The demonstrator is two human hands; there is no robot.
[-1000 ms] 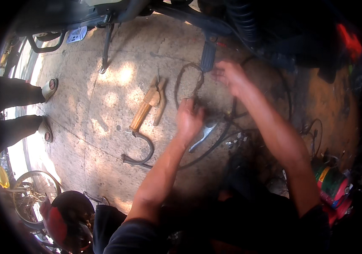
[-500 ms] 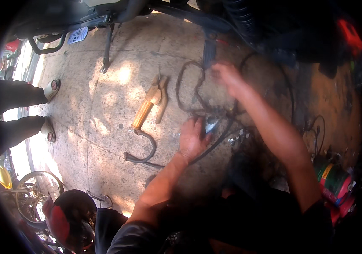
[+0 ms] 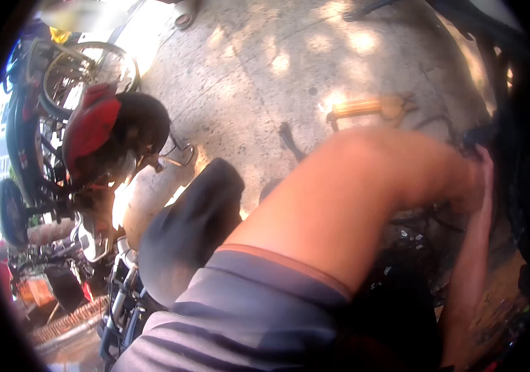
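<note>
My left arm stretches across the middle to the right. My left hand (image 3: 468, 193) is at its end, the fingers hidden behind the wrist and blurred. My right hand (image 3: 486, 166) is seen edge-on right beside it. Both are close to a dark part (image 3: 480, 137) at the right, too dark to name. I cannot make out whether either hand grips it. Beyond my left forearm, an orange-yellow welding electrode holder (image 3: 364, 108) lies on the concrete floor. Part of its black cable (image 3: 289, 140) shows nearer; my arm hides the rest.
A bicycle wheel (image 3: 91, 77) and a red-and-black rounded vehicle part (image 3: 100, 127) stand at the left. My dark-clothed knee (image 3: 193, 226) is in the lower middle. Small shiny bits (image 3: 410, 235) lie below my forearm. A large dark mass (image 3: 525, 173) fills the right side.
The view has swung, so the electrode holder appears farther right and turned. My hands, apart over the cables before, are now close together at the right. The grey piece by my left hand is out of sight.
</note>
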